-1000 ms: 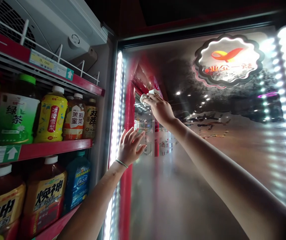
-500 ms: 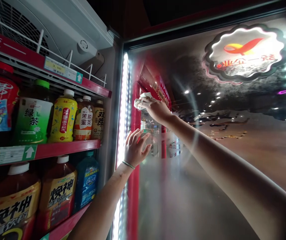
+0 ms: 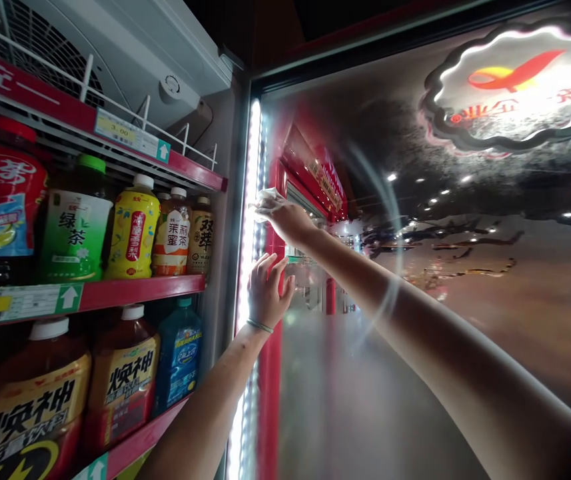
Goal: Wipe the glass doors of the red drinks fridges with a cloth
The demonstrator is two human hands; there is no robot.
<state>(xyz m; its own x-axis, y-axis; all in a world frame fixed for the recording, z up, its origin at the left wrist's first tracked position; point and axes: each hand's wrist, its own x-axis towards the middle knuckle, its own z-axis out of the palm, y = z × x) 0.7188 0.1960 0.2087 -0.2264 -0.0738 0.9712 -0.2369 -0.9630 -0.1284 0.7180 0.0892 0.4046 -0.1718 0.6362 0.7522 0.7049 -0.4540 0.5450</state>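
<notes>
My right hand [image 3: 291, 220] presses a crumpled white cloth [image 3: 267, 203] against the glass door [image 3: 355, 400], close to the bright light strip [image 3: 254, 153] at the door's hinge side. Its fingers are closed over the cloth. Lower down, my left hand [image 3: 269, 288] is raised with its fingers apart and holds nothing. It lies at or just in front of the glass beside the light strip; whether it touches is unclear. A thin band [image 3: 260, 325] circles the left wrist.
On the left, red-edged fridge shelves [image 3: 140, 291] carry several drink bottles, among them a green tea bottle [image 3: 75, 230] and a yellow bottle [image 3: 133, 237]. A white wire rail [image 3: 85, 80] runs above. A lit scalloped sign [image 3: 510, 87] sits high on the door.
My right hand with the cloth has slid left across the glass to the light strip. The left hand stays nearly in place. The view has shifted slightly.
</notes>
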